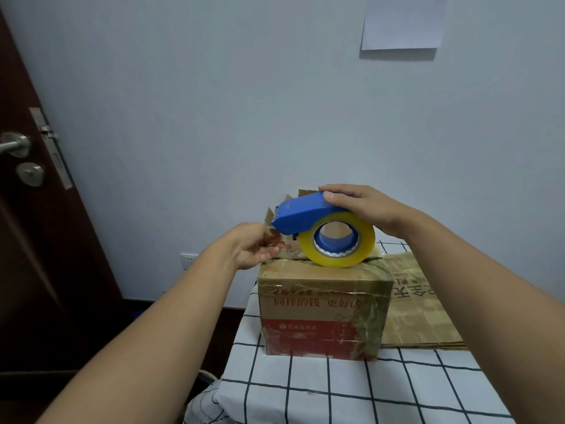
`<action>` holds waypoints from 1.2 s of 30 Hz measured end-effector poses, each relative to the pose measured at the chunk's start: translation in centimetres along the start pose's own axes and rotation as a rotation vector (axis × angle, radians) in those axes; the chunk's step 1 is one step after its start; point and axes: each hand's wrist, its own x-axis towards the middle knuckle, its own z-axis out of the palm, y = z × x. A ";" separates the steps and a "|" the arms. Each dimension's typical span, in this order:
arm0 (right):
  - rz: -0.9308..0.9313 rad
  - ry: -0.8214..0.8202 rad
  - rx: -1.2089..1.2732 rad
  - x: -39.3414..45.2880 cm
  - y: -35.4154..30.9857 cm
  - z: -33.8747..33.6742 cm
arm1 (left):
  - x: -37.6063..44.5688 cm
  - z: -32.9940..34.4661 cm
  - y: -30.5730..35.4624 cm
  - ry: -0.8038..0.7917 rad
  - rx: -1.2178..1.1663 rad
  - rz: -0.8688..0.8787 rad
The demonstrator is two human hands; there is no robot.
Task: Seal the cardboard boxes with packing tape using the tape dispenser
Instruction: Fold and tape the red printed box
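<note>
With the right hand (363,209) gripping the blue plastic tape dispenser (301,214) atop the printed cardboard box (324,313) and the left hand (256,249) apparently pinching the tape end at the cutter, the risk is tape folding or sticking to the fingers (279,247).

A home room: dark wooden door (36,209); wall socket (189,261); checked tablecloth (336,390).

Blue plastic tape dispenser (301,214) with yellowish translucent tape roll (337,240), centre of frame, upright on edge, roll's lower rim touching box top. Brown cardboard box (324,313) with red printed band and red characters, just below centre, standing on checked cloth; old tape wrinkled over its faces; flap edges jut up behind dispenser. Flattened brown cardboard (419,307) lying right of box, touching it.
</note>
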 end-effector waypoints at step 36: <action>0.028 -0.124 -0.337 2.9 -0.8 -0.9 | 2.1 -3.6 -3.4 0.265 -0.011 0.107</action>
